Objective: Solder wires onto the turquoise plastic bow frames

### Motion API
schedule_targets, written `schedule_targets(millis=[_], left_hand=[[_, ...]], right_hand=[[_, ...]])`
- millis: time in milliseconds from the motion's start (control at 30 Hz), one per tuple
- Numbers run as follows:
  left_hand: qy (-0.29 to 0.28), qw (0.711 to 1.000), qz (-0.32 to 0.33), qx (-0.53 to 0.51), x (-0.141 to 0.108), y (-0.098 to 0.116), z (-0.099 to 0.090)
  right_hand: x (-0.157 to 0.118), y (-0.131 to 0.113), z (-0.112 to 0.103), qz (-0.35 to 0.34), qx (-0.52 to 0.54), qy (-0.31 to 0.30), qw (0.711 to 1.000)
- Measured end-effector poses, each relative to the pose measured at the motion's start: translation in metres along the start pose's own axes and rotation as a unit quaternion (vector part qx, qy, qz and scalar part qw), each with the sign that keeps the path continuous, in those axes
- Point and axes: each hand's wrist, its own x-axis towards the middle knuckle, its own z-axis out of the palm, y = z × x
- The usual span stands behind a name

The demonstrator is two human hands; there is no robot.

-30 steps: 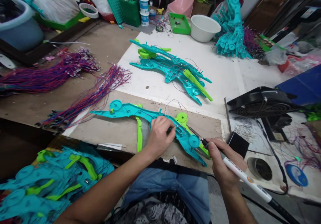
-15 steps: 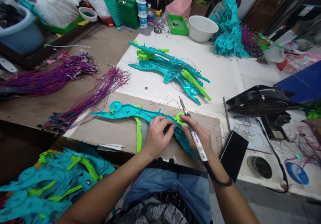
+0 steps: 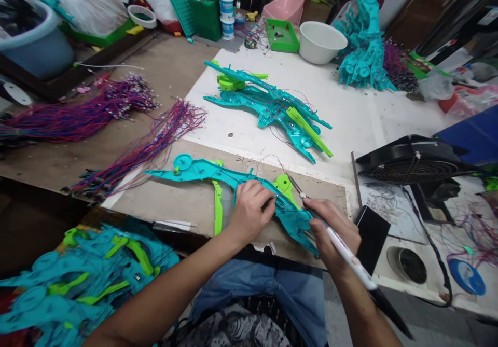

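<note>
A long teal plastic part (image 3: 202,170) lies across the near board, with a lime-green piece (image 3: 285,185) fitted near its right half. My left hand (image 3: 252,207) rests on the middle of this part, fingers curled and pinched; what is between them is hidden. My right hand (image 3: 336,227) grips a soldering iron (image 3: 348,253) with a white handle. The iron's metal tip points up and left, close to the lime-green piece. A thin wire (image 3: 268,156) arcs above the teal part.
More teal parts (image 3: 268,108) with lime-green pieces lie farther back. Bundles of red and blue wires (image 3: 155,144) are at left. A black fan (image 3: 404,160), a dark phone-like slab (image 3: 373,230) and a round tin (image 3: 408,264) are at right. Many teal parts (image 3: 78,285) are piled lower left.
My right hand has moved right and down with the soldering iron, away from the lime-green piece, and the iron lies at a lower slant. My left hand stays at the teal part.
</note>
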Motion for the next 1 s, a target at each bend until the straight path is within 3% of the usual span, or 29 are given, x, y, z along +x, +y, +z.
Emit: schedule_targets(millis=[333,500,567,700,800,1000], left_hand=[[0.017,0.999,-0.003,-0.028,-0.001,0.001,-0.001],[0.058,0.993,-0.029,-0.101,-0.001,-0.001,0.0],[0.08,0.987,-0.045,-0.13,-0.001,-0.002,-0.001],[0.097,0.983,-0.017,-0.155,-0.001,-0.002,-0.003],[0.069,0.989,0.007,-0.133,-0.002,-0.001,-0.005],[0.052,0.998,0.02,-0.033,-0.004,-0.002,-0.004]], right_hand=[[0.003,-0.017,-0.009,0.003,0.046,-0.007,0.999],[-0.003,-0.012,-0.005,0.066,0.127,0.128,0.981],[-0.002,-0.009,-0.001,0.079,0.113,0.147,0.98],[0.01,0.0,0.011,0.132,0.029,0.047,0.99],[0.023,0.004,0.026,0.149,0.076,-0.002,0.986],[0.041,0.015,0.053,0.171,0.201,-0.022,0.964]])
